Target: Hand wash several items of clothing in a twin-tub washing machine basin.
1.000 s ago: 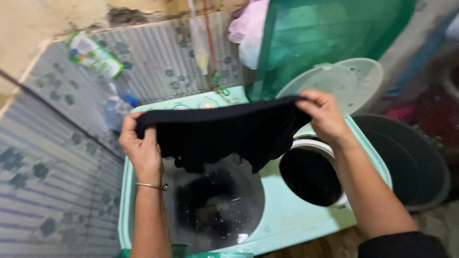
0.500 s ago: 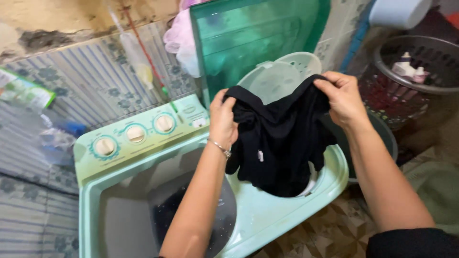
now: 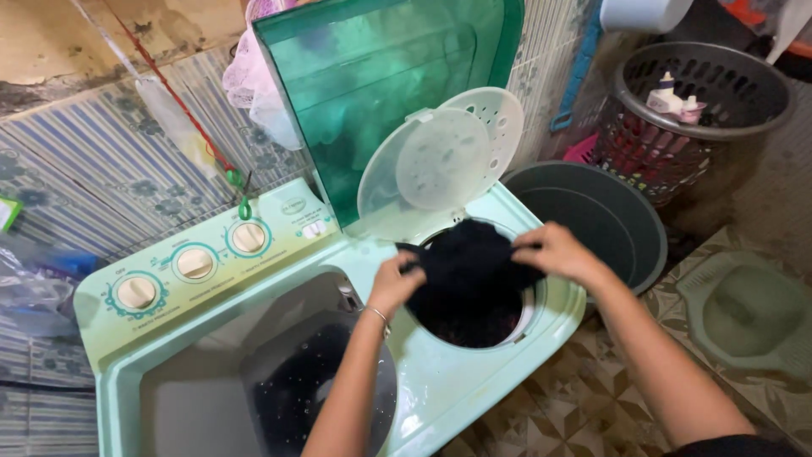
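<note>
Your washing machine (image 3: 474,398) sits under both hands, and its round spin hole (image 3: 474,317) is right below them. You hold the black cloth (image 3: 463,262) over that hole. Your left hand (image 3: 394,283) and right hand (image 3: 554,251) are apart, each pinching one end. The cloth's long way runs from hand to hand, and its loose part hangs down. An edge could flop over the rim between your hands and get caught there.
</note>
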